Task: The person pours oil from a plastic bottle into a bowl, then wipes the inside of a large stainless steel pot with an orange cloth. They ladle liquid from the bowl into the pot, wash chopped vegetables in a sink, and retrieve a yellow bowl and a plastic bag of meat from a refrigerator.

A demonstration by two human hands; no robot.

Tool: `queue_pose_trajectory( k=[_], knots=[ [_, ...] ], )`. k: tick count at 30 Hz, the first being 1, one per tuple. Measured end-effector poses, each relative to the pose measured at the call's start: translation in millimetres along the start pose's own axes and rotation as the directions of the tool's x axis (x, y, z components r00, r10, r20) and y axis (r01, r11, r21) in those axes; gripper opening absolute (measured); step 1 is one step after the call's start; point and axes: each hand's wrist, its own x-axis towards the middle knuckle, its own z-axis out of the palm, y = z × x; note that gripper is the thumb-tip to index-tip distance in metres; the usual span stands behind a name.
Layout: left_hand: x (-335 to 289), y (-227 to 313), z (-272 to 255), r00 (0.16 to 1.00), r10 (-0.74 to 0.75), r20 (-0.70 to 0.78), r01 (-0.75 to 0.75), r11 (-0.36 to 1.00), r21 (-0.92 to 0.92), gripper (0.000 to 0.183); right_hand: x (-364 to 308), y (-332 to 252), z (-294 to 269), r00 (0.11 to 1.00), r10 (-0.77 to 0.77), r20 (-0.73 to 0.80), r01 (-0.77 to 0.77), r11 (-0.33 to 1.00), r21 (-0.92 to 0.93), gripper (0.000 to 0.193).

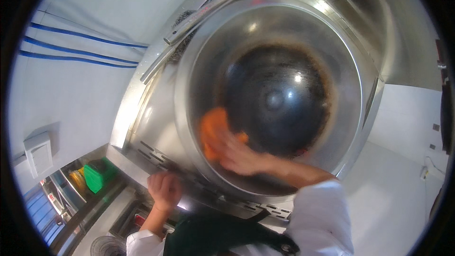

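1. One orange cloth (214,124) sits at eight o'clock inside the metal wok (204,68); probably light, soft, foldable, best bunched from above.
2. Right hand (239,155): grip holding the cloth, blurred.
3. Left hand (164,190), outside toward half past seven: fingers curled; cannot tell whether anything's held.
4. Wok: round, smooth grey wall, blackened, brown-ringed bottom.

We look steeply down from head height through one wide fisheye, close above the large wok (277,78).

Right fingers (232,150) and orange cloth (214,125) blurred; cloth partly hidden; apron (204,236) cut off below.
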Motion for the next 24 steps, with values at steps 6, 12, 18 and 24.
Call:
queue_pose_trajectory(
  k=[6,12,18,24],
  knots=[
    [1.5,-0.8,0.3,0.998,0.011,0.067,-0.012,1.0,0.005,0.019,-178.4,40.4,-176.9,0.741,0.669,0.05,-0.331,0.43,-0.84,0.079],
    [4.5,0.4,1.8,1.0,0.024,-0.004,-0.024,0.999,0.036,0.016,39.4,153.0,-227.4,0.573,0.177,-0.8,-0.817,0.203,-0.54,0.08],
    [4.0,2.6,1.3,1.0,0.017,-0.019,-0.016,0.999,0.027,0.014,158.8,46.6,-47.3,0.769,-0.182,-0.612,0.065,0.976,-0.208,0.081],
    [-2.3,1.3,-1.7,1.0,0.002,-0.018,-0.002,1.0,0.015,0.013,-68.1,-99.0,-23.0,0.98,0.163,0.11,-0.178,0.974,0.139,0.066]
  ],
)
